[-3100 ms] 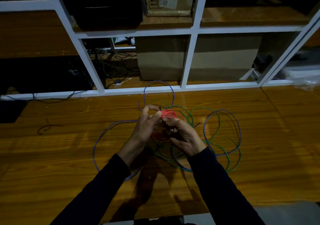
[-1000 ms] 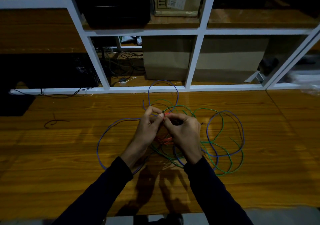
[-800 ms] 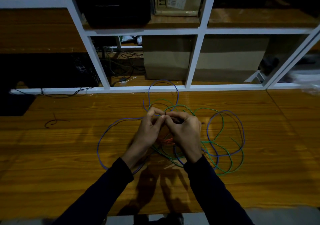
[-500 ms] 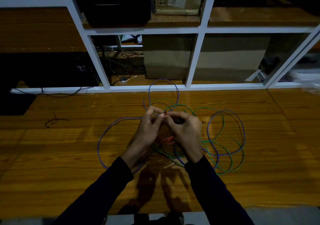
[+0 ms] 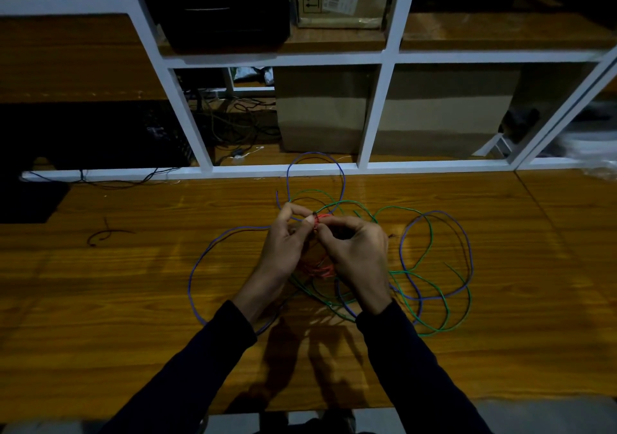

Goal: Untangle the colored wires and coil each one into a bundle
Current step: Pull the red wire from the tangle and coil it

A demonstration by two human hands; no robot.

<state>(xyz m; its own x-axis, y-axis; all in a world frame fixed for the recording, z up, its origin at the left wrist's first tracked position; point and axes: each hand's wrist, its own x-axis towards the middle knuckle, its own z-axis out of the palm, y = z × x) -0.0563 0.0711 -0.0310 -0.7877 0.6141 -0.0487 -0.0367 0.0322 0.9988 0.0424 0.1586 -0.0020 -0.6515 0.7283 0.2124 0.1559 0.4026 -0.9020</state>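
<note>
Both hands meet above the middle of the wooden table. My left hand and my right hand pinch a small red wire coil between their fingertips; more red wire shows below, between the palms. A long purple wire loops loosely on the table left, behind and right of the hands. A green wire lies in overlapping loops to the right, crossing the purple one. The strands under my hands are hidden.
A white metal shelf frame runs along the table's far edge, with cardboard boxes and dark cables behind it. A short black wire scrap lies at the left. A dark object sits at the far left edge.
The red coil, plainly visible earlier above my right hand, is now mostly enclosed by both hands. The fingertips have drawn together at its top. The purple and green loops have stayed put.
</note>
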